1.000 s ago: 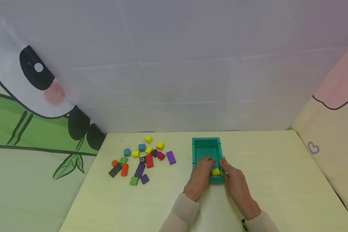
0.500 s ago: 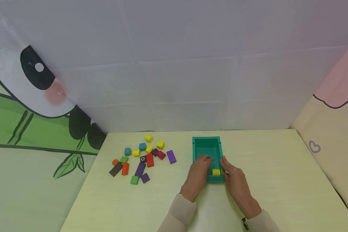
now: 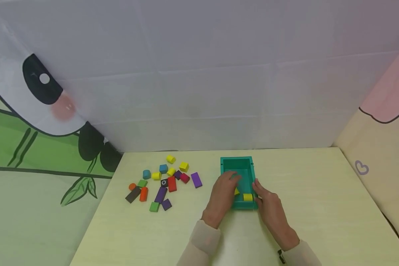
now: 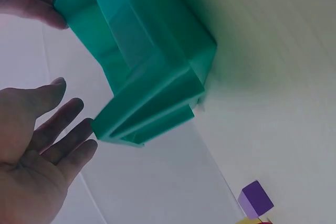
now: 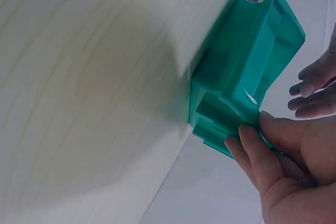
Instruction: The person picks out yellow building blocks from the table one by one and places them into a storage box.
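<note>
Now, green box [image 3: 236, 164]: set on the desk [image 3: 319, 199].
Left hand [image 3: 221, 193]: fingers [image 4: 70, 141] nearly straight and spread by the box's left edge, nothing gripped; contact cannot be told.
Right hand [image 3: 272, 211]: fingers [image 5: 256, 153] curled, the box's right rim pinched against the thumb.
Yellow cylinder [image 3: 248, 197]: laid inside, by the near right corner.
Yellow block [image 3: 236, 191]: partly hidden by the left hand, inside the box.
Coloured blocks [image 3: 172, 184]: scattered on the desk, left of the box.
</note>
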`<act>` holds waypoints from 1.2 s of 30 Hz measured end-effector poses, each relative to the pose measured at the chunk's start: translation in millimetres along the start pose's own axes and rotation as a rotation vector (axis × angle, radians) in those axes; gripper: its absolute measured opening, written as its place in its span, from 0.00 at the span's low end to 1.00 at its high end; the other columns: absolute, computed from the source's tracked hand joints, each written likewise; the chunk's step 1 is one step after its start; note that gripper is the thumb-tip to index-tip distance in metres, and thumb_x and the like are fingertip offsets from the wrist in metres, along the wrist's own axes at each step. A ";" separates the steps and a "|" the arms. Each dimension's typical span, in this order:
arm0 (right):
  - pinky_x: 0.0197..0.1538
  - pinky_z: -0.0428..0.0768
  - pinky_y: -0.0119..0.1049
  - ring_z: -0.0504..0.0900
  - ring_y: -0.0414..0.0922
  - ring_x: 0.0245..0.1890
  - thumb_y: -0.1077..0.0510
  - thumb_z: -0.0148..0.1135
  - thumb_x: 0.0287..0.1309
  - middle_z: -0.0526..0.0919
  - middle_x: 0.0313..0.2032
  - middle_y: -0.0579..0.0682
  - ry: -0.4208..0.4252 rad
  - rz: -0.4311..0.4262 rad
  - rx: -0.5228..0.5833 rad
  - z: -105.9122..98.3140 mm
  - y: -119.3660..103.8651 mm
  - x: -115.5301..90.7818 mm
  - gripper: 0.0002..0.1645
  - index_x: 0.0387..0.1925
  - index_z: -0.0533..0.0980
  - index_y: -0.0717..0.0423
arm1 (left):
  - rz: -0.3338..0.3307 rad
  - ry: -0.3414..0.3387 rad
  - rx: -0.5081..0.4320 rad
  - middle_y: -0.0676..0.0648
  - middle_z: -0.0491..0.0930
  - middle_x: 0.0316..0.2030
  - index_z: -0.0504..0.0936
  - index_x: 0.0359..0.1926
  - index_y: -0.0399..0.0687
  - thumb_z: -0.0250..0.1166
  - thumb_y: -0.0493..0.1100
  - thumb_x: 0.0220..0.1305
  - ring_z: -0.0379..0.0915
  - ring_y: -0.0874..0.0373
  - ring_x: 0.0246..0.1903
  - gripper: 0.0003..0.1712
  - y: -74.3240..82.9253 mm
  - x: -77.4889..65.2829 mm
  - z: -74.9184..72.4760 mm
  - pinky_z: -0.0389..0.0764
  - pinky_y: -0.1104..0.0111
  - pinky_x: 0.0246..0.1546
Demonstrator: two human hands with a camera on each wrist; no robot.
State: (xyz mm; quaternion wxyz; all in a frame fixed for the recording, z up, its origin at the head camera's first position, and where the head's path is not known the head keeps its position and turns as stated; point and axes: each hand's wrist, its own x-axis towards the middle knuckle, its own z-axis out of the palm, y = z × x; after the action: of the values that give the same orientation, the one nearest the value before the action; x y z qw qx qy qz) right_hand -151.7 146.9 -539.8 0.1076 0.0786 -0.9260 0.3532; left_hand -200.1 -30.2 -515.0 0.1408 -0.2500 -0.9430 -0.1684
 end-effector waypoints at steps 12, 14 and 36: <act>0.59 0.82 0.56 0.78 0.64 0.65 0.76 0.71 0.57 0.74 0.69 0.64 -0.004 0.017 0.005 -0.2 -1.9 0.1 0.34 0.66 0.73 0.72 | -0.094 0.046 -0.077 0.44 0.84 0.59 0.87 0.57 0.43 0.70 0.35 0.70 0.79 0.47 0.62 0.16 -23.4 -1.1 -12.7 0.79 0.58 0.68; 0.59 0.82 0.56 0.78 0.64 0.65 0.76 0.71 0.57 0.74 0.69 0.64 -0.005 0.019 0.001 -0.1 -2.0 0.9 0.34 0.66 0.73 0.72 | -0.137 0.027 -0.090 0.44 0.83 0.60 0.87 0.58 0.43 0.70 0.36 0.71 0.78 0.47 0.64 0.16 -27.9 -1.4 -14.9 0.78 0.57 0.69; 0.58 0.83 0.56 0.79 0.63 0.64 0.76 0.72 0.55 0.75 0.69 0.62 0.008 0.019 0.006 -0.8 -2.1 -2.3 0.36 0.66 0.74 0.70 | -0.308 0.073 -0.064 0.39 0.84 0.59 0.86 0.59 0.40 0.71 0.36 0.70 0.80 0.42 0.60 0.18 -92.5 -15.5 -15.7 0.82 0.51 0.64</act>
State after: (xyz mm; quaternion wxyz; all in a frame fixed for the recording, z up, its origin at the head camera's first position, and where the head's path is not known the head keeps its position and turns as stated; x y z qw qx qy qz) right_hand -148.9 146.0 -538.5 0.1080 0.0687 -0.9252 0.3573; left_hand -232.3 -118.6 -529.1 0.1394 -0.1007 -0.9586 -0.2269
